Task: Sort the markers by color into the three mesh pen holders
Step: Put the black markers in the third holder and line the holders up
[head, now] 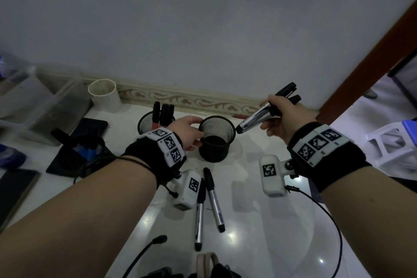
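The middle mesh holder (217,139) looks empty; the left hand (188,133) grips its rim. The right hand (284,119) clutches black markers (259,115), tilted toward it.

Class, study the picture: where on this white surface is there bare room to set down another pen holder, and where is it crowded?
Bare room lies right of the empty mesh holder, below the right hand and its markers, and ahead of the two loose markers. It is crowded on the left: the left hand, the red-marker holder, the blue-marker holder and the white cup.
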### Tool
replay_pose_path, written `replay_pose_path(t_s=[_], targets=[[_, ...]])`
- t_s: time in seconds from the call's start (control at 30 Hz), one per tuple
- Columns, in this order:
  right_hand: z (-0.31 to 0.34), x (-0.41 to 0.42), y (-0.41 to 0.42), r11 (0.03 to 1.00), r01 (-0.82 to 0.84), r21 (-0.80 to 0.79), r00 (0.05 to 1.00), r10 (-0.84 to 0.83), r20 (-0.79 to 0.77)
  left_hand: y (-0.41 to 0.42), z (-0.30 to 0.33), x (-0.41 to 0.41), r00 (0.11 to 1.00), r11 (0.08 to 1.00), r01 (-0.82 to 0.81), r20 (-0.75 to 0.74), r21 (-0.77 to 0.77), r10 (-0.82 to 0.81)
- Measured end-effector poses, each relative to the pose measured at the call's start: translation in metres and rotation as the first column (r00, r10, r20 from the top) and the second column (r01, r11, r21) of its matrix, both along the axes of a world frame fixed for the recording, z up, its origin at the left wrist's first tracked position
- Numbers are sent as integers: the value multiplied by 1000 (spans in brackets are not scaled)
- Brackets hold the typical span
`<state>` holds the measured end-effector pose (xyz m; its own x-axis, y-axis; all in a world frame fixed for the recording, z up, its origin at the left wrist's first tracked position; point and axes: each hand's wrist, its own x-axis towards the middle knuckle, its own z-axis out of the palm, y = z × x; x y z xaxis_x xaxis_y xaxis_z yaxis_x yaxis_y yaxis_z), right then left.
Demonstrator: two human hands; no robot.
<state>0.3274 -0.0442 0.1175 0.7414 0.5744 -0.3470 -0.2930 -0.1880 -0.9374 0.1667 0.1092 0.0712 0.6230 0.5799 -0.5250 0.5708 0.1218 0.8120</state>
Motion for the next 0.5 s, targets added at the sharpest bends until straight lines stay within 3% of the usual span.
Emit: replay_pose_path(t_s=[0.23, 0.4, 0.5], targets=[[1, -3, 22, 996, -90, 28, 995, 89, 49, 3, 0, -4, 1000, 1000, -6, -12, -18, 6], [-16, -19, 34, 945, -258, -200, 947, 288, 144, 1, -3, -10, 1000, 999, -25, -10, -42, 25], [-24, -23, 36, 915, -274, -296, 905, 349, 241, 3, -6, -13, 1000, 999, -29, -8, -42, 29]])
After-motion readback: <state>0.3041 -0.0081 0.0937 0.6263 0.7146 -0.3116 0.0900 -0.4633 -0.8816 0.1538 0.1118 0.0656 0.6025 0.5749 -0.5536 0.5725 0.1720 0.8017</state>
